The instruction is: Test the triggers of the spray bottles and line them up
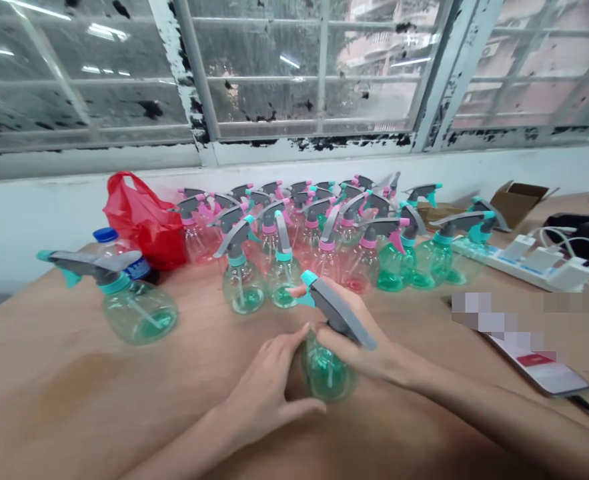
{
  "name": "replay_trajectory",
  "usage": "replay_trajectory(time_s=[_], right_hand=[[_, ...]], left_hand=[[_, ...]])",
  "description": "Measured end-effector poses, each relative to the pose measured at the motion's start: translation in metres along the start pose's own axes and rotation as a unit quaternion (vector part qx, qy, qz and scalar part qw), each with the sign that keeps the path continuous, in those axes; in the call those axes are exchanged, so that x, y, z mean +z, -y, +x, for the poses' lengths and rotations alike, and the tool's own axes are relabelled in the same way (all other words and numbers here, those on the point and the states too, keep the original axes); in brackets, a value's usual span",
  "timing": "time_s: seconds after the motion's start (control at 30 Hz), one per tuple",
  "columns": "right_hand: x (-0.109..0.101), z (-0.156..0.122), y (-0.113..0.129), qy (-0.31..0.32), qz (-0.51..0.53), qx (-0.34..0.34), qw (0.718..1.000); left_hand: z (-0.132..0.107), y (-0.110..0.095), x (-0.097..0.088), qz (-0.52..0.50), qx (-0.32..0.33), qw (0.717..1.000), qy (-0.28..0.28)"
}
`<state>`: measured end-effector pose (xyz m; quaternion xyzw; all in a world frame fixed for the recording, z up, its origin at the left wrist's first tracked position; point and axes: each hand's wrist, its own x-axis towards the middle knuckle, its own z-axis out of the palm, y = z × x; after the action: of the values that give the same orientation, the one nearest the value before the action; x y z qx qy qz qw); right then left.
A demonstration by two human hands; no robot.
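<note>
In front of me stands a green-tinted spray bottle (330, 377) with a grey and teal trigger head. My right hand (361, 323) is wrapped round its neck, just under the head. To the left of the same bottle, my left hand (269, 380) is open, thumb spread away from the fingers. Its fingertips reach the bottle's upper side; whether they touch cannot be made out. A teal-collared spray bottle (144, 320) with a little green liquid sits apart at left, its nozzle pointing left. Behind my hands, two teal-collared bottles (244, 293) lead a group of pink and green spray bottles (357, 270).
A red plastic bag (149, 223) and a blue-capped drink bottle (108, 241) are at back left. On the right lie a power strip (521, 263) with plugs, a phone (539, 360) on a cable and an opened cardboard box (517, 207). A window wall bounds the table's back.
</note>
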<state>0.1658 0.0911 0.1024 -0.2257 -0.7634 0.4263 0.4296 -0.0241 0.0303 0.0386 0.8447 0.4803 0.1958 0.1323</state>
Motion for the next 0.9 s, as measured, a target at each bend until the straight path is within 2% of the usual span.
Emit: replay_trajectory(time_s=[0.13, 0.23, 0.43, 0.7, 0.9], right_hand=[[-0.005, 0.010, -0.002, 0.045, 0.024, 0.000, 0.999], [-0.010, 0.013, -0.004, 0.060, 0.018, 0.003, 0.998], [-0.015, 0.012, -0.006, 0.075, -0.012, -0.050, 0.996], [-0.017, 0.014, -0.004, 0.075, -0.021, 0.006, 0.997], [-0.015, 0.012, -0.001, 0.050, -0.040, -0.032, 0.997]], left_hand=[[-0.019, 0.030, -0.008, 0.058, 0.007, 0.998, -0.022], [-0.029, 0.040, -0.009, 0.086, 0.002, 0.996, -0.031], [-0.030, 0.034, -0.007, 0.117, 0.010, 0.992, -0.043], [-0.027, 0.034, -0.009, 0.120, 0.012, 0.991, -0.056], [-0.027, 0.037, -0.007, 0.109, 0.005, 0.992, -0.056]])
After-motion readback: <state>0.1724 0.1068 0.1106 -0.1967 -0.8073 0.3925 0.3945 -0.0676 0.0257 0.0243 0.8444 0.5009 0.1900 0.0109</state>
